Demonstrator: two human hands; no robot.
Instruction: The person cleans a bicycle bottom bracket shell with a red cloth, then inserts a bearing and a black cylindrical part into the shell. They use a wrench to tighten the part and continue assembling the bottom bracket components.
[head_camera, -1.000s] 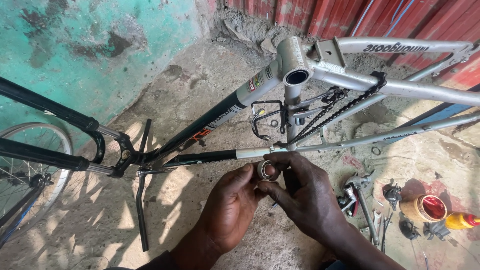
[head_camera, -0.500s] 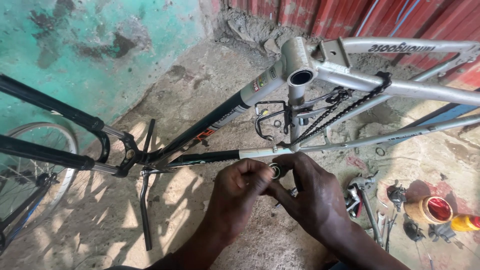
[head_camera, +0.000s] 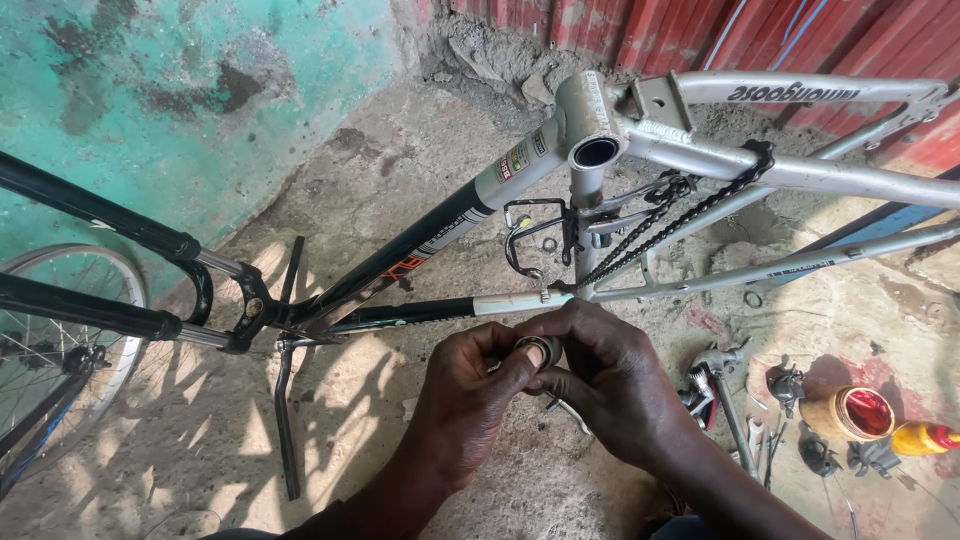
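A small round metal ring-shaped part (head_camera: 541, 350) sits pinched between the fingers of both my hands. My left hand (head_camera: 472, 395) grips it from the left, thumb on its edge. My right hand (head_camera: 610, 380) wraps over it from the right. Just above my hands lies an upturned bicycle frame (head_camera: 700, 160), silver and black, with its open bottom bracket shell (head_camera: 596, 152) facing me. A loose chain (head_camera: 680, 220) hangs over the frame's tubes.
A front wheel (head_camera: 60, 350) and black fork legs (head_camera: 100, 225) lie at the left. Tools (head_camera: 725, 395), an open tin (head_camera: 850, 412) and a small bottle (head_camera: 925, 438) lie on the dirt floor at the right. A turquoise wall (head_camera: 180, 80) and red corrugated sheeting (head_camera: 700, 35) stand behind.
My hands have kept hold of the small round part and turned it slightly between the fingers. The view has shifted a little lower and to the right.
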